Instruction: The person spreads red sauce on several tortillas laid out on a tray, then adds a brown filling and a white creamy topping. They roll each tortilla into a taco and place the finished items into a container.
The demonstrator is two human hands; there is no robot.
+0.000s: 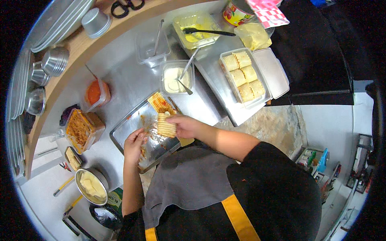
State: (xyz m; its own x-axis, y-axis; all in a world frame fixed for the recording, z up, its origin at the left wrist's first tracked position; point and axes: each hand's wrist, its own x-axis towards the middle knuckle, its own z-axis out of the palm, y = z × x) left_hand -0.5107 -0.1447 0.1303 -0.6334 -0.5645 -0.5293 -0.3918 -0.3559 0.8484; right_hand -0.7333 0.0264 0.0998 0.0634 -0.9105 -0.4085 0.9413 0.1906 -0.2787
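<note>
My right hand (185, 126) grips a pale ridged pasta roll (166, 126) above a metal tray (120, 130). Beside the roll, my left hand (136, 141) has its fingertips drawn together; whatever they hold, if anything, is too small to make out. The tray is smeared with orange-brown filling. At its far end lies a flat ridged sheet (157, 102) with reddish sauce and filling on it, partly behind the roll. Similar rolls (243, 76) stand in rows in a clear plastic container to the right.
At left are a tub of minced filling (80, 130), a container of red sauce (96, 93) and a bowl (97, 176) with pale sheets. Farther back sit a tub of white cream (175, 80) with spoons and a yellow-smeared tray (197, 34). Metal cups (55, 61) line the shelf.
</note>
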